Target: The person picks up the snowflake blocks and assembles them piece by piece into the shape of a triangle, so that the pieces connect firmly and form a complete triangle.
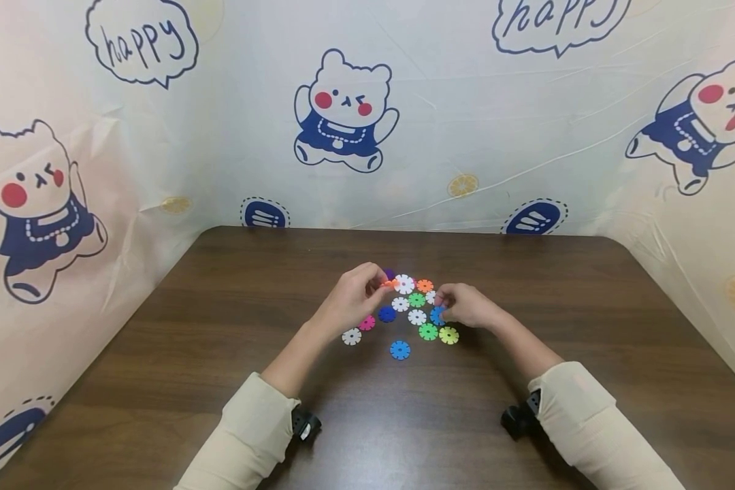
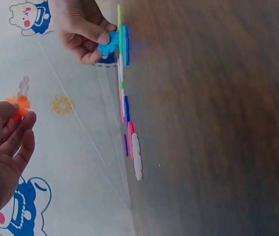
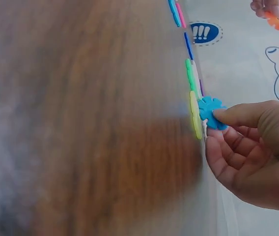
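My left hand (image 1: 356, 297) pinches an orange snowflake disc (image 2: 19, 106) between thumb and finger. A white snowflake disc (image 2: 23, 86) is joined to it, standing crosswise. To the right, my right hand (image 1: 467, 305) pinches a blue snowflake disc (image 3: 211, 112) by its edge, thumb on its face and the other fingers curled behind. This disc is tilted up close over the tabletop. Between and below the hands lie loose discs: a dark blue one (image 1: 387, 314), a green one (image 1: 416, 299), a white one (image 1: 417, 317) and another orange one (image 1: 425, 286).
More discs lie nearer the body: a light blue one (image 1: 400, 350), a lime one (image 1: 449, 335), a pink one (image 1: 367, 323) and a white one (image 1: 352, 336). The brown wooden table (image 1: 367, 422) meets a printed curtain (image 1: 239, 136) behind and at the sides.
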The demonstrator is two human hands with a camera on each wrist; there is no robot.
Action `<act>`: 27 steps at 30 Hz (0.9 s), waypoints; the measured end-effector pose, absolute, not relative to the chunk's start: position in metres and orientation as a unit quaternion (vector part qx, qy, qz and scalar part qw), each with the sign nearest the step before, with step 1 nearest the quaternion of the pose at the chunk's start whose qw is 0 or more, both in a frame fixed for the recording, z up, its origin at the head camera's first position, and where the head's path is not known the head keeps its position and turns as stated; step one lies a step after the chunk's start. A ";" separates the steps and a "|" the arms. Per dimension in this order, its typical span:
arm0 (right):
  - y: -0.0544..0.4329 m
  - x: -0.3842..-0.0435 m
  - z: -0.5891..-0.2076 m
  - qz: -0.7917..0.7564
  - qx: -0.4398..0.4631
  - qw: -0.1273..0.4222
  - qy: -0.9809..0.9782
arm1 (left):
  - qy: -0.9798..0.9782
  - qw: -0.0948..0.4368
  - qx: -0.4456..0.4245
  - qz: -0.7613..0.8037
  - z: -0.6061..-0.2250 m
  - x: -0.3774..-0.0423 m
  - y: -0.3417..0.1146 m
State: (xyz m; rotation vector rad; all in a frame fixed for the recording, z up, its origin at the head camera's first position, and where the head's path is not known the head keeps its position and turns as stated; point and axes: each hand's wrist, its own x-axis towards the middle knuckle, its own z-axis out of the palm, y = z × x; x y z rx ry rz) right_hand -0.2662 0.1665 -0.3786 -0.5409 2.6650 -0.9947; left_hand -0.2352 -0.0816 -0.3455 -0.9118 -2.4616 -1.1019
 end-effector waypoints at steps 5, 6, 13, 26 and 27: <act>0.169 -0.262 -0.377 -0.386 -0.170 0.104 0.901 | -0.857 0.143 -0.317 -0.380 -0.345 -0.235 -0.082; 0.170 -0.261 -0.376 -0.397 -0.168 0.097 0.897 | -0.857 0.142 -0.318 -0.380 -0.345 -0.235 -0.082; 0.170 -0.255 -0.371 -0.469 -0.162 0.032 0.867 | -0.859 0.135 -0.323 -0.372 -0.347 -0.236 -0.081; 0.160 -0.244 -0.367 -0.613 -0.150 0.019 0.776 | -0.859 0.107 -0.320 -0.385 -0.349 -0.234 -0.077; 0.159 -0.243 -0.366 -0.624 -0.151 0.021 0.766 | -0.859 0.104 -0.316 -0.389 -0.349 -0.234 -0.077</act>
